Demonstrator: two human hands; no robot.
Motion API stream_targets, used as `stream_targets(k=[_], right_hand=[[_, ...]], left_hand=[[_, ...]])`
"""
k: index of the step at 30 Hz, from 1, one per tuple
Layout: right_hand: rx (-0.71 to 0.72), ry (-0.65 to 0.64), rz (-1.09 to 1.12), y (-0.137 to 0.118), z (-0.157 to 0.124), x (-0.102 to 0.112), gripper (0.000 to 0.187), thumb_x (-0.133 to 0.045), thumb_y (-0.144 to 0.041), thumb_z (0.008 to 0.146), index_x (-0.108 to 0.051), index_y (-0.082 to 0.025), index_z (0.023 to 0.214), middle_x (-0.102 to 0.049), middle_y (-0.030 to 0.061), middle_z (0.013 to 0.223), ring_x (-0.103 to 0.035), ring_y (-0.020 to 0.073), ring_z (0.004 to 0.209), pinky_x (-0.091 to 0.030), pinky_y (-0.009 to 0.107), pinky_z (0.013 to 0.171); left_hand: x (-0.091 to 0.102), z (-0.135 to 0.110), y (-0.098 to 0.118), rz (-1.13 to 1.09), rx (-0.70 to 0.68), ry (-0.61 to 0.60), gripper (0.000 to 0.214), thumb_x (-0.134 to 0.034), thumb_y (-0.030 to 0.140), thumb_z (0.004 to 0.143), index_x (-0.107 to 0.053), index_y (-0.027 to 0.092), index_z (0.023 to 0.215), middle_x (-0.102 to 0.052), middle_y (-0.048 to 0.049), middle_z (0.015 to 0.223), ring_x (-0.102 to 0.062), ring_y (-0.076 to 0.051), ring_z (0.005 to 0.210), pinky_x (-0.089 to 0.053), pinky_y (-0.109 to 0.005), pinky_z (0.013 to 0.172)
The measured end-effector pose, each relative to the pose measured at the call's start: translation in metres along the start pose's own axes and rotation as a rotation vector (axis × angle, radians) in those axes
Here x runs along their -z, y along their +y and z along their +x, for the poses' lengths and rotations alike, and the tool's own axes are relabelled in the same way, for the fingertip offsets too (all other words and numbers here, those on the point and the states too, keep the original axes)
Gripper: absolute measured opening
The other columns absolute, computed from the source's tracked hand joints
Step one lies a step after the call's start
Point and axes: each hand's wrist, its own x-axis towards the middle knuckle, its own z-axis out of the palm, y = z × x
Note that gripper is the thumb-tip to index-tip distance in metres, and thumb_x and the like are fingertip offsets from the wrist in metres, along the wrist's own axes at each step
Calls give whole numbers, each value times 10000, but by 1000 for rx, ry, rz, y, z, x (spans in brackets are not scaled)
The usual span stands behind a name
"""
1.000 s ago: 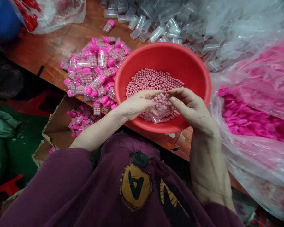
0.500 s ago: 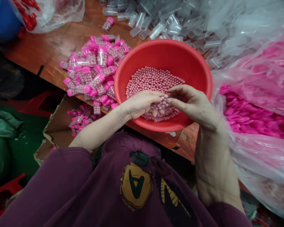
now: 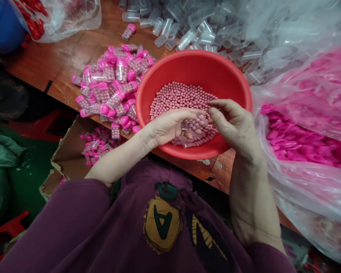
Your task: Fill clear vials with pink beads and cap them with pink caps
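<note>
Holds a clear container (image 3: 193, 124) of pink beads (image 3: 200, 120) in the left hand (image 3: 168, 126), against curled lower fingers (image 3: 188, 134), above the red bowl (image 3: 231, 85). Has the right hand's (image 3: 235, 123) thumb and forefinger nearly together at the container's right end; cannot tell whether touching or pinching it.

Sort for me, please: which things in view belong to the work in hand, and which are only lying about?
Likely part of the work:
bead-filled clear plastic in the left hand
red basin
pink beads
pink-capped tubes
transparent tubes
pink pieces, bagged at right

Apparently just lying about:
blue container
red pieces in a clear bag
green bundle at left
</note>
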Motion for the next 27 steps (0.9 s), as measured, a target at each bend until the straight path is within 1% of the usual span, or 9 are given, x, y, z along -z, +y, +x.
stream_targets(k=[5,9,12,15,17,19,23,25,27], right_hand=[[14,320,-1,13,-19,4,315,-697,-571,1070,-779,-324,1248,-796,9,967,-704,155,681,-641,339,667],[2,528,-67,35,-44,16,293,-621,-531,1095,-753,-314,1241,-790,14,997,-736,159,747,-663,344,740],[-101,606,-269,58,-59,48,286,-566,-438,1087,-766,-284,1221,-806,45,1046,-760,191,846,-670,377,840],[-387,634,-609,83,-68,92,333,-494,-274,1047,-791,-210,1182,-825,118,1105,-780,253,1003,-645,437,995],[-617,548,-820,96,-70,112,351,-486,-209,1011,-807,-161,1145,-823,173,1132,-772,297,1085,-606,473,1071],[-756,449,-938,106,-70,119,331,-529,-238,1005,-816,-127,1127,-806,230,1192,-753,347,1132,-579,518,1096],[-819,448,-999,122,-69,107,341,-608,-280,981,-786,-67,1180,-710,335,1396,-716,424,1228,-544,619,1116],[-803,510,-978,130,-69,101,292,-632,-200,915,-757,-74,1147,-702,331,1392,-705,420,1254,-519,646,1145],[-712,606,-884,138,-73,102,197,-667,-146,834,-716,-135,1025,-735,278,1290,-701,404,1242,-490,662,1173]], left_hand=[[-13,-6,-8,-30,-100,16,283,-917,366,864,-810,174,1042,-804,-36,934,-738,-145,779,-537,-253,668],[-18,-9,-9,32,-184,128,219,-863,322,815,-776,190,967,-783,-11,866,-730,-131,737,-520,-231,629],[-18,-8,-9,80,-194,159,213,-858,286,760,-766,175,917,-762,-8,830,-712,-123,714,-495,-217,595],[-19,-6,-10,86,-213,208,201,-841,269,728,-758,176,885,-744,-8,800,-703,-129,710,-482,-214,574],[-19,-4,-11,83,-221,242,187,-825,260,724,-753,178,875,-736,-8,786,-691,-129,699,-467,-210,556],[-19,-2,-13,96,-178,222,199,-847,257,729,-760,167,884,-746,-16,807,-694,-128,708,-471,-205,560],[-17,2,-14,100,-137,198,215,-875,310,808,-779,176,946,-775,-29,872,-725,-140,765,-505,-209,598],[-16,4,-14,87,-141,220,187,-819,363,897,-776,194,964,-778,-34,887,-728,-145,778,-524,-219,618],[-17,5,-14,64,-143,229,220,-748,417,966,-773,199,982,-782,-50,910,-732,-154,799,-551,-235,649]])
